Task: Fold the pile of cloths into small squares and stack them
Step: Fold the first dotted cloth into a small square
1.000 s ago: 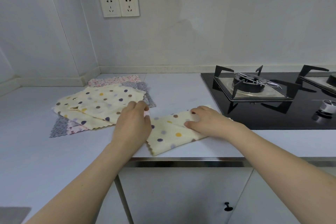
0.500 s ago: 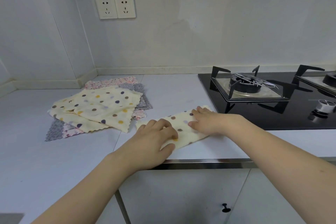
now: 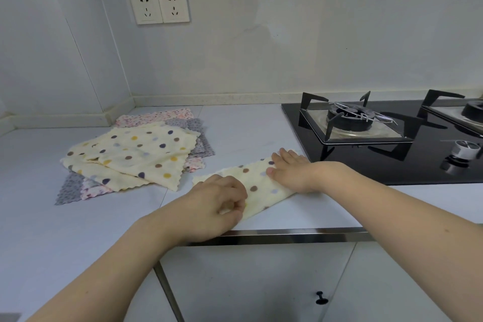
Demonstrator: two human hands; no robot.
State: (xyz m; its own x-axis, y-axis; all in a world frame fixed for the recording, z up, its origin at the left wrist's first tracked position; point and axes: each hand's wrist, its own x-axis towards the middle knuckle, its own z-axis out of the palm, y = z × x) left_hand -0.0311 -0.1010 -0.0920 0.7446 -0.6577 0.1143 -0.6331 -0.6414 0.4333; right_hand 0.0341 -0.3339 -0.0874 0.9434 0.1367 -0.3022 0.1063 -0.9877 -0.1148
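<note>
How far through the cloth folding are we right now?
Early. No finished stack is visible. In hand: one dotted cloth, folded into a strip; left hand pinches its near end, right hand presses it flat. Left: the unfolded pile beside it.

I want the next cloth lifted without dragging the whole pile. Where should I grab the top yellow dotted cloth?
Pinch the top yellow dotted cloth at its near scalloped corner, coming from the front right; that corner overhangs the pile onto bare counter.
</note>
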